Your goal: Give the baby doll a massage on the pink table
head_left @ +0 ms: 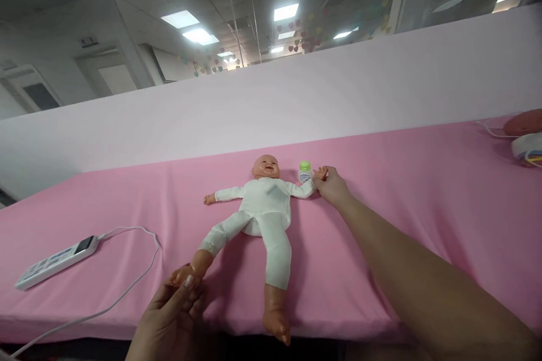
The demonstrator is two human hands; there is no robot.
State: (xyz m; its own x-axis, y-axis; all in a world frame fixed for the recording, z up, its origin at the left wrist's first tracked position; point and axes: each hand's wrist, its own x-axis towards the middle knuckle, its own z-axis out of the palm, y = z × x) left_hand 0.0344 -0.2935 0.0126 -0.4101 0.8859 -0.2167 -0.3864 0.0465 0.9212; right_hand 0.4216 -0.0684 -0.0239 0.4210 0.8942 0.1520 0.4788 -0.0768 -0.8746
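Note:
A baby doll (265,208) in a white one-piece suit lies on its back on the pink cloth-covered table (402,192), head away from me. My left hand (175,313) grips the doll's foot at the near table edge. My right hand (330,185) reaches far out and pinches the doll's small hand. A small bottle with a green cap (304,171) stands just beside that hand, close to the doll's head.
A white power strip (57,260) with a phone on it and a white cable (127,287) lies at the left. At the far right edge sit a white rounded device (527,146) with cords and a reddish object (523,122). A pale pink wall panel rises behind.

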